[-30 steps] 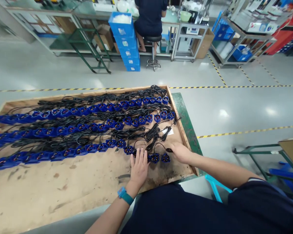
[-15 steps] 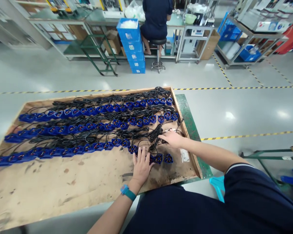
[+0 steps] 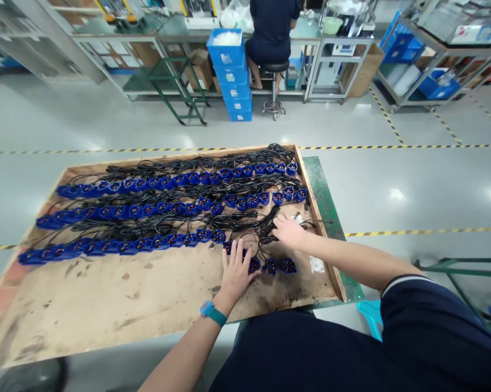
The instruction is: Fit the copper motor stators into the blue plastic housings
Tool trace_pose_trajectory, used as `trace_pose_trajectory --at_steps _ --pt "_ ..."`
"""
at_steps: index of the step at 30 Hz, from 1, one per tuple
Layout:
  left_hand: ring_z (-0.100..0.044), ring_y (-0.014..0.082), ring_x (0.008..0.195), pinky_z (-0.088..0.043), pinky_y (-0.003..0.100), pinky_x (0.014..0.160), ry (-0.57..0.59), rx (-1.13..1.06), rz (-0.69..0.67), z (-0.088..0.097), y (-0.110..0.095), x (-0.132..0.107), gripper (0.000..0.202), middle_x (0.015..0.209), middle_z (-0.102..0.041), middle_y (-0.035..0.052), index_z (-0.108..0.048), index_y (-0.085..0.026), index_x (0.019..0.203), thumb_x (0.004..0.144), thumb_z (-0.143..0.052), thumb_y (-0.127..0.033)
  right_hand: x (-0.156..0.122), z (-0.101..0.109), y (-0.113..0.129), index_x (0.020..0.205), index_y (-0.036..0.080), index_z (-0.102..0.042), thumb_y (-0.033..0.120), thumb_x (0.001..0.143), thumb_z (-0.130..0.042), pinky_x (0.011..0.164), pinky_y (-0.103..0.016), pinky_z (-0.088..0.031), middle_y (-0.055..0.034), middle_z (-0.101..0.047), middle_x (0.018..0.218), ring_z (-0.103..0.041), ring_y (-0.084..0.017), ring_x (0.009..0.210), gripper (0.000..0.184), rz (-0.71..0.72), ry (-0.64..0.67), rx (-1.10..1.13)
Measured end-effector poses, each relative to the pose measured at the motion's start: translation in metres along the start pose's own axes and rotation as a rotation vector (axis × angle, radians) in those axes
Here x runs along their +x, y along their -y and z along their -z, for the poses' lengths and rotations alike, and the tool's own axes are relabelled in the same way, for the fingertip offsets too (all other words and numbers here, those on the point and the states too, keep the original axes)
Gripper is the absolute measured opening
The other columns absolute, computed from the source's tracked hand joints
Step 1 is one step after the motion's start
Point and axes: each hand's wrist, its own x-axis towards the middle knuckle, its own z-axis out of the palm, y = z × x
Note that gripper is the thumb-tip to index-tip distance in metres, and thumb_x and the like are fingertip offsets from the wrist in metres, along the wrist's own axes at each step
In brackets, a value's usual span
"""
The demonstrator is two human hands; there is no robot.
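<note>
A wooden board (image 3: 106, 299) carries three long rows of blue round parts (image 3: 147, 209) joined by black cables (image 3: 229, 220). My left hand (image 3: 235, 272), a teal band on its wrist, lies flat with fingers stretched over the blue parts at the near row's right end. Two more blue parts (image 3: 278, 266) sit just right of it. My right hand (image 3: 288, 231) rests on a bundle of black cable near the board's right edge, fingers curled on the cable.
The board lies on a green-edged table (image 3: 325, 209). A white label (image 3: 315, 264) lies by the board's right edge. Across the floor, beyond yellow-black tape (image 3: 106, 149), a person sits on a stool (image 3: 273, 81) beside stacked blue bins (image 3: 231, 73) and benches.
My right hand has moved from the near right of the blue parts up onto the cable bundle. My left hand stays flat on the row's end. The view has shifted left.
</note>
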Motion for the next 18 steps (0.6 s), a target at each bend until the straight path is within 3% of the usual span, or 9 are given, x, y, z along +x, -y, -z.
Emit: trace_pose_trajectory --at_steps 3,6,9,11,14,18 --pt "-0.02 0.0428 0.149 -0.012 0.067 0.119 -0.027 0.015 0.07 -0.002 -0.013 0.004 0.065 0.158 -0.027 0.0278 -0.058 -0.009 0.135 0.083 -0.072 -0.046 -0.01 0.008 -0.009 0.104 0.012 -0.066 0.016 0.095 -0.046 0.083 -0.037 -0.043 -0.0192 -0.057 0.122 -0.053 -0.027 0.104 0.022 -0.025 -0.011 -0.008" --pt "-0.02 0.0431 0.149 -0.016 0.066 0.12 -0.043 -0.003 0.156 -0.002 -0.027 0.017 0.054 0.159 -0.028 0.0254 -0.061 -0.011 0.131 0.086 -0.07 -0.037 -0.012 0.017 -0.024 0.112 0.013 -0.061 0.014 0.096 -0.043 0.079 -0.034 -0.042 -0.0149 -0.063 0.107 -0.057 -0.025 0.095 0.024 -0.091 0.007 -0.001" --pt "-0.021 0.0425 0.149 -0.022 0.063 0.119 -0.043 -0.01 0.23 -0.001 -0.036 0.03 0.047 0.159 -0.03 0.0237 -0.062 -0.01 0.129 0.089 -0.064 -0.035 0.001 0.021 -0.035 0.114 0.014 -0.059 0.019 0.096 -0.048 0.083 -0.034 -0.042 -0.0139 -0.064 0.104 -0.057 -0.026 0.099 0.023 -0.159 -0.022 0.027" --pt "-0.022 0.0431 0.149 -0.024 0.063 0.118 -0.041 0.003 0.247 0.0 -0.036 0.033 0.053 0.158 -0.03 0.0254 -0.058 -0.007 0.134 0.091 -0.061 -0.038 0.013 0.021 -0.039 0.117 0.014 -0.057 0.02 0.095 -0.049 0.083 -0.035 -0.041 -0.0147 -0.064 0.106 -0.058 -0.026 0.098 0.025 -0.236 -0.008 0.048" --pt "-0.021 0.0411 0.149 -0.022 0.062 0.119 -0.034 0.039 0.151 0.005 -0.022 0.027 0.065 0.159 -0.029 0.0258 -0.043 -0.002 0.146 0.093 -0.057 -0.037 0.028 0.017 -0.043 0.118 0.013 -0.058 0.016 0.093 -0.048 0.083 -0.036 -0.041 -0.0164 -0.064 0.109 -0.057 -0.028 0.1 0.027 -0.33 0.006 0.064" --pt "-0.017 0.0383 0.151 -0.019 0.064 0.119 0.016 0.079 -0.078 0.017 0.018 0.023 0.063 0.162 -0.023 0.0207 -0.04 -0.012 0.151 0.094 -0.056 -0.036 0.019 0.014 -0.04 0.115 0.01 -0.061 0.012 0.092 -0.045 0.089 -0.042 -0.04 -0.0217 -0.062 0.117 -0.053 -0.033 0.11 0.028 -0.382 -0.071 0.062"
